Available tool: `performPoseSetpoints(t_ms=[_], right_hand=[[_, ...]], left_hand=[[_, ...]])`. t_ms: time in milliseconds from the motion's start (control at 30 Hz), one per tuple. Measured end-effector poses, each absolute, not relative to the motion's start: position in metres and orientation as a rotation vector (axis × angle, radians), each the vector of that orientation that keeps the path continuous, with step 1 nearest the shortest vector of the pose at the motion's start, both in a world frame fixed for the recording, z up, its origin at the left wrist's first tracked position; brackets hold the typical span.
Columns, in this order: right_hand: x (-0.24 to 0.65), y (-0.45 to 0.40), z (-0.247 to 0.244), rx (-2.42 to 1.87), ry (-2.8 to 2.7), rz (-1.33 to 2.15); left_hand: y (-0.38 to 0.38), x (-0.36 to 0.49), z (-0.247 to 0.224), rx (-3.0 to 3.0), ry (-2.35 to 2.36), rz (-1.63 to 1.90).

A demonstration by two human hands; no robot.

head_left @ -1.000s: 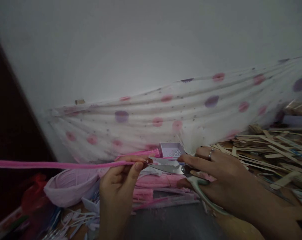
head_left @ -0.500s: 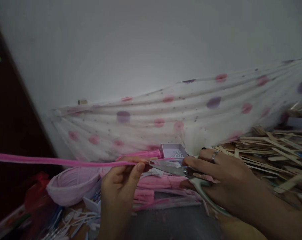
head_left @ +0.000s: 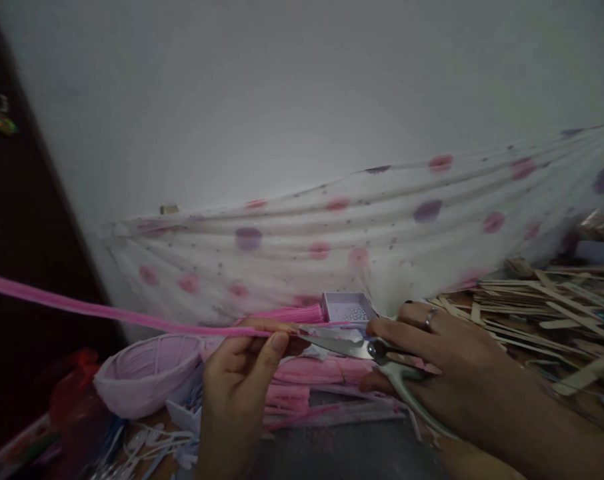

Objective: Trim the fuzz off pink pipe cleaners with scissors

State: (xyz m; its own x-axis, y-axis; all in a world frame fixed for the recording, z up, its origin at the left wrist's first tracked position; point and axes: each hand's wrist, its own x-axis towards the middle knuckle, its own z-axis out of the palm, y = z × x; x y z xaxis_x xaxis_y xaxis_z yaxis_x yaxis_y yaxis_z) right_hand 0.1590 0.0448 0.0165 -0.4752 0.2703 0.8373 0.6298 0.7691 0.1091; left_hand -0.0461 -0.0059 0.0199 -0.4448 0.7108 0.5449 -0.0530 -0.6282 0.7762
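My left hand [head_left: 252, 367] pinches a long pink pipe cleaner [head_left: 132, 320] near its right end, between thumb and fingers. The strand runs off past the left edge of the view. A pair of scissors [head_left: 339, 345] with pale green handles is in my right hand [head_left: 432, 357], which wears a ring. The slightly parted blades point left, and their tips reach my left fingertips at the strand's end. Whether the blades touch the strand is hard to see. Behind and below the blades lie bundles of pink pipe cleaners [head_left: 327, 370].
A small box of beads [head_left: 346, 308] stands behind the scissors. To the left are a lilac basket [head_left: 147, 373], a red plastic bag [head_left: 77, 393] and white cords [head_left: 157, 440]. Many wooden sticks [head_left: 542, 303] are piled at the right. A spotted cloth [head_left: 292, 233] hangs along the wall.
The far left part of the pink pipe cleaner has risen and now slopes more. The hands and scissors stay nearly in place; the view has shifted slightly.
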Motion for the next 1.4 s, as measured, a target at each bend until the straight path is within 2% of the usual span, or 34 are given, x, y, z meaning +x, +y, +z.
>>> performPoseSetpoints(t_ms=[433,1200,1400], right_hand=[[0.156,0.045,0.015,-0.686,-2.086,-0.470],[0.157,0.049,0.019,-0.571,-2.013,-0.753],[0.155,0.049,0.019,-0.598,-1.969,-0.799]], left_hand=[[-0.014,-0.050,0.024,1.319,0.965,2.075],[-0.009,-0.055,0.021,1.317,0.985,2.063],[-0.009,-0.053,0.020,1.119,0.924,2.043]])
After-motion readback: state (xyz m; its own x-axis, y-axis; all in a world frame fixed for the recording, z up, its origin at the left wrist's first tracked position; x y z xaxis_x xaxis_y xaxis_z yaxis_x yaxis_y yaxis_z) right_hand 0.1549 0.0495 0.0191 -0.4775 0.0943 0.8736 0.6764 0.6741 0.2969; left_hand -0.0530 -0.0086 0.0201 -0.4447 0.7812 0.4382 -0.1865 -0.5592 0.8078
